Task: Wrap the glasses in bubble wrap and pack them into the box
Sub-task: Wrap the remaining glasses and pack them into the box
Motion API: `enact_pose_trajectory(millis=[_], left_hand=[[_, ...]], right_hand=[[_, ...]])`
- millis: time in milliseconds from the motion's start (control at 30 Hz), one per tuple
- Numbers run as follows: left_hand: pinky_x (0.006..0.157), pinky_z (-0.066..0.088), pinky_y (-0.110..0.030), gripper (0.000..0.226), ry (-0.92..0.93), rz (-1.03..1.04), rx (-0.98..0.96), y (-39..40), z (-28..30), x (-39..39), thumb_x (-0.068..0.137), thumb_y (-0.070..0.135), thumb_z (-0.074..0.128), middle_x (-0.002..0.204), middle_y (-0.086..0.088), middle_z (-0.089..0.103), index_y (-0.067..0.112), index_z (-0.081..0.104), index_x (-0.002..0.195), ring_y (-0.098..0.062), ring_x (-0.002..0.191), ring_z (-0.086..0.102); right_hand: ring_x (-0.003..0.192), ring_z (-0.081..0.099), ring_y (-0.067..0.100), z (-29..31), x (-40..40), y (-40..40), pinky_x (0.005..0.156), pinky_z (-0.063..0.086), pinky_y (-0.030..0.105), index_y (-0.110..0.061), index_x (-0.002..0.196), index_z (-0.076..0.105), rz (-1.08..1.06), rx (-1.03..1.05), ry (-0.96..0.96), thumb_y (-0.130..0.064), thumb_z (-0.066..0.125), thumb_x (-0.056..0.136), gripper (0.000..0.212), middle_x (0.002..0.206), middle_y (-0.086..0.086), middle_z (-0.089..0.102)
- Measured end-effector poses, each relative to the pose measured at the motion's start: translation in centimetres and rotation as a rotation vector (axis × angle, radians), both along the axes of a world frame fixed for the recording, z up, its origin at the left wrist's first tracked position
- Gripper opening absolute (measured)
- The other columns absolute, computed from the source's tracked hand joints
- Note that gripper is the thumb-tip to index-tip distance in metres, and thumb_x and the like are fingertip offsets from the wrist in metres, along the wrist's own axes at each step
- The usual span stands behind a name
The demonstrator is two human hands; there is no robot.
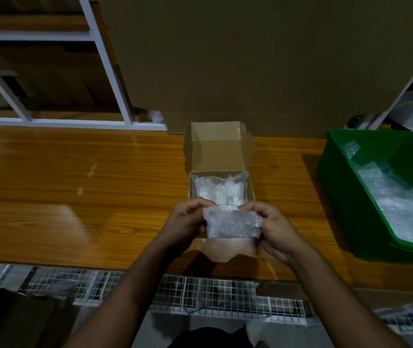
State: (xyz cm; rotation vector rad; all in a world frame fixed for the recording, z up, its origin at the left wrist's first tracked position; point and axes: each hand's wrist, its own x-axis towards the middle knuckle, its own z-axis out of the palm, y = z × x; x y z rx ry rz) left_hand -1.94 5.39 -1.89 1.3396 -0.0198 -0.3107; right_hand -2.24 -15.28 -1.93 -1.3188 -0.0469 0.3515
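A bubble-wrapped bundle (231, 223) is held just above the near side of a small open cardboard box (250, 187). My left hand (185, 222) grips its left end, fingers curled over the top. At the right end, my right hand (273, 227) does the same. The glass inside the wrap cannot be made out. Inside the box lie other wrapped bundles (219, 189). The box lid (216, 149) stands open at the far side and a front flap (225, 249) lies on the table under my hands.
A green plastic bin (338, 187) with loose bubble wrap (406, 202) sits at the right of the wooden table (75, 192). A large cardboard sheet (250, 59) stands behind the box. White shelving (110, 71) is at the back left, a wire basket (200, 295) below the table edge.
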Motion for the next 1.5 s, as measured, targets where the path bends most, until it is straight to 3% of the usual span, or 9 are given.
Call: enact_pose_trajectory(millis=[200, 333, 467, 600, 767, 900, 1100, 1333, 1500], left_hand=[[0.061, 0.053, -0.033, 0.038, 0.056, 0.006, -0.039, -0.1, -0.1, -0.3, 0.099, 0.012, 0.041, 0.088, -0.009, 0.07, 0.006, 0.072, 0.078, -0.029, 0.083, 0.065], [0.063, 0.051, -0.035, 0.007, -0.079, -0.004, 0.162, 0.1, -0.8, -0.1, 0.091, 0.011, 0.069, 0.078, -0.02, 0.052, 0.017, 0.072, 0.089, -0.028, 0.072, 0.056], [0.056, 0.03, -0.028, 0.028, -0.257, -0.045, 0.319, 0.7, -1.6, 0.4, 0.087, 0.006, 0.075, 0.067, -0.008, 0.024, 0.023, 0.067, 0.108, -0.018, 0.06, 0.028], [0.055, 0.036, -0.023, 0.05, -0.3, -0.029, 0.371, 1.0, -0.9, 1.6, 0.083, -0.001, 0.077, 0.069, 0.004, 0.034, 0.021, 0.059, 0.123, -0.01, 0.06, 0.038], [0.074, 0.062, -0.034, 0.037, -0.286, 0.085, 0.428, 0.9, 1.0, 5.0, 0.082, 0.003, 0.078, 0.102, -0.002, 0.068, 0.018, 0.064, 0.113, -0.017, 0.092, 0.071], [0.081, 0.054, -0.032, 0.02, -0.522, 0.302, 0.906, 1.3, -0.8, 7.1, 0.088, 0.016, 0.072, 0.103, 0.002, 0.07, 0.018, 0.069, 0.108, -0.015, 0.096, 0.064], [0.116, 0.024, -0.038, 0.058, -0.594, -0.047, 1.4, 0.3, -4.5, 4.6, 0.101, 0.054, 0.036, 0.158, 0.002, 0.038, 0.023, 0.043, 0.149, -0.014, 0.144, 0.035], [0.111, 0.027, -0.042, 0.063, -0.712, 0.0, 1.455, 0.5, -5.2, 4.2, 0.097, 0.056, 0.031, 0.145, -0.002, 0.056, 0.018, 0.057, 0.138, -0.015, 0.136, 0.049], [0.112, 0.022, -0.041, 0.061, -0.72, 0.018, 1.388, 0.8, -4.6, 4.0, 0.095, 0.057, 0.033, 0.142, -0.001, 0.059, 0.02, 0.059, 0.137, -0.014, 0.134, 0.051]], right_hand=[[0.085, 0.067, 0.021, -0.9, 0.5, -0.3, 0.075, 0.053, 0.037, -0.02, 0.066, 0.076, -0.022, -0.245, -0.184, 0.02, 0.048, 0.084, 0.052, 0.083, 0.005, 0.072], [0.089, 0.071, 0.021, -0.6, 0.2, 0.0, 0.073, 0.058, 0.033, -0.003, 0.075, 0.074, -0.042, -0.133, -0.133, -0.012, 0.043, 0.086, 0.035, 0.089, 0.01, 0.074], [0.099, 0.068, 0.028, -1.2, 0.5, -0.2, 0.073, 0.055, 0.039, -0.012, 0.083, 0.067, -0.068, -0.169, -0.046, -0.041, 0.057, 0.094, 0.032, 0.096, 0.004, 0.073], [0.108, 0.063, 0.036, -2.2, 2.3, -1.0, 0.084, 0.058, 0.056, -0.034, 0.107, 0.056, -0.025, -0.306, -0.062, -0.014, 0.086, 0.074, 0.049, 0.124, 0.011, 0.059], [0.103, 0.066, 0.011, 0.7, 6.4, -0.8, 0.08, 0.059, 0.033, -0.031, 0.108, 0.071, -0.028, -0.698, -0.402, -0.011, 0.08, 0.082, 0.034, 0.11, -0.01, 0.069], [0.085, 0.062, -0.003, 1.8, 9.9, -1.2, 0.067, 0.046, 0.018, -0.032, 0.091, 0.071, -0.268, -0.821, -0.56, -0.01, 0.073, 0.085, 0.023, 0.09, -0.014, 0.069], [0.089, 0.06, 0.013, 1.3, 12.0, -0.1, 0.069, 0.056, 0.034, -0.027, 0.1, 0.069, -0.423, -0.998, -0.716, -0.008, 0.075, 0.08, 0.028, 0.1, -0.005, 0.063], [0.092, 0.061, 0.019, -0.6, 13.3, 2.3, 0.061, 0.053, 0.035, -0.016, 0.099, 0.062, 0.003, -1.295, -1.205, 0.003, 0.074, 0.074, 0.034, 0.098, 0.002, 0.068], [0.109, 0.05, 0.021, -0.6, 13.1, 1.7, 0.086, 0.048, 0.035, -0.021, 0.112, 0.06, 0.253, -1.427, -1.102, -0.005, 0.068, 0.078, 0.038, 0.11, 0.005, 0.061]])
